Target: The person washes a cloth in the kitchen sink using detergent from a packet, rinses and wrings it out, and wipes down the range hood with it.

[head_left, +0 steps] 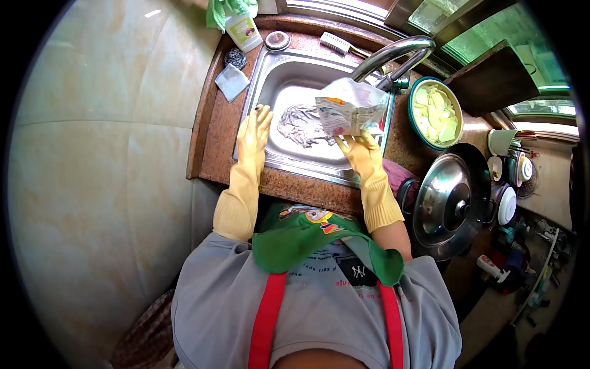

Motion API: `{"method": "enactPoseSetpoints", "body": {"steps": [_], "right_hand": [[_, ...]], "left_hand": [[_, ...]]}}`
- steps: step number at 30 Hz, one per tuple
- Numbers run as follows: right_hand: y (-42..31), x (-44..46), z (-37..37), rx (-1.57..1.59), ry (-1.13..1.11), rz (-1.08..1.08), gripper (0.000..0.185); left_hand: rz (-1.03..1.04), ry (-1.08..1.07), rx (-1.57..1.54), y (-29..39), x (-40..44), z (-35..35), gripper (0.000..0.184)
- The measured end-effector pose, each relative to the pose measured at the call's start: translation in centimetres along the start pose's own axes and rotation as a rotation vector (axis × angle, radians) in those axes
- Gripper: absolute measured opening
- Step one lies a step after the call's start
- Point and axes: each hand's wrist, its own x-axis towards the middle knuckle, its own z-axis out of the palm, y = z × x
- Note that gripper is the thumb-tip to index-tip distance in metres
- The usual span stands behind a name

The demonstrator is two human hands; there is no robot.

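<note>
Both my hands wear long yellow rubber gloves. Over the left rim of the steel sink [253, 101], my left hand [255, 129] is raised with its fingers stretched out and holds nothing. My right hand [362, 147] grips the lower edge of a printed, partly clear plastic bag [350, 117], held up over the right side of the sink. Beneath it in the basin lies a wet, crumpled grey-white heap [300, 126]; I cannot make out what it is. The bag covers part of the heap and of the basin.
A curved faucet [393, 52] arches over the back right. A scrub brush [335, 42], bottle [243, 32], steel scourer [235, 58] and light-blue cloth [232, 82] surround the sink. To the right are a bowl of sliced pale vegetables [436, 114] and a lidded wok [448, 197].
</note>
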Motion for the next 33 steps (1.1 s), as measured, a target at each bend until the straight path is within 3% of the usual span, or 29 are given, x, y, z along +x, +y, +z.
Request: {"method": "enactPoseSetpoints", "body": {"steps": [2, 3, 4, 5, 9, 12, 17, 20, 23, 26, 27, 31, 33], "right_hand": [[1.0, -0.3, 0.4, -0.039, 0.132, -0.013, 0.045], [2.1, 0.1, -0.3, -0.041, 0.178, -0.003, 0.046], [2.7, 0.7, -0.7, -0.029, 0.088, 0.071, 0.045], [3.4, 0.9, 0.5, 0.034, 0.032, 0.095, 0.034], [0.7, 0.7, 2.1, -0.176, 0.139, -0.181, 0.036], [-0.2, 0.8, 1.8, -0.559, 0.395, -0.42, 0.042], [-0.9, 1.0, -1.1, -0.783, 0.537, -0.49, 0.04], [-0.7, 0.2, 0.0, -1.233, 0.701, -0.583, 0.035], [-0.3, 0.8, 0.8, -1.238, 0.694, -0.588, 0.037], [0.8, 2.1, 0.7, -1.503, 0.639, -0.569, 0.043], [1.5, 2.7, 0.6, -1.431, 0.586, -0.584, 0.042], [3.0, 2.6, 2.7, -1.637, 0.581, -0.535, 0.044], [2.5, 3.3, 0.9, -1.859, 0.427, -0.883, 0.049]], "left_hand": [[-0.248, 0.263, 0.443, 0.9, -0.1, 2.7, 0.053], [-0.333, 0.296, 0.515, 0.4, 0.1, 3.2, 0.053], [-0.367, 0.303, 0.457, -1.1, 0.4, 2.9, 0.051], [-0.396, 0.31, 0.4, -2.6, 0.9, 2.4, 0.048], [-0.408, 0.276, 0.283, -4.4, 2.3, -0.2, 0.052], [-0.382, 0.402, 0.249, -6.0, 4.5, -3.2, 0.052], [-0.524, 0.488, 0.136, -9.0, 7.7, -7.8, 0.059], [-0.599, 0.497, 0.117, -10.1, 8.5, -8.9, 0.06], [-0.631, 0.488, 0.104, -10.8, 8.9, -9.5, 0.061], [-0.642, 0.503, 0.096, -11.0, 8.8, -9.4, 0.06], [-0.642, 0.531, 0.117, -10.8, 8.7, -9.1, 0.06], [-0.637, 0.541, 0.123, -10.8, 8.6, -9.4, 0.059], [-0.648, 0.536, 0.134, -10.8, 8.6, -9.6, 0.059]]}}
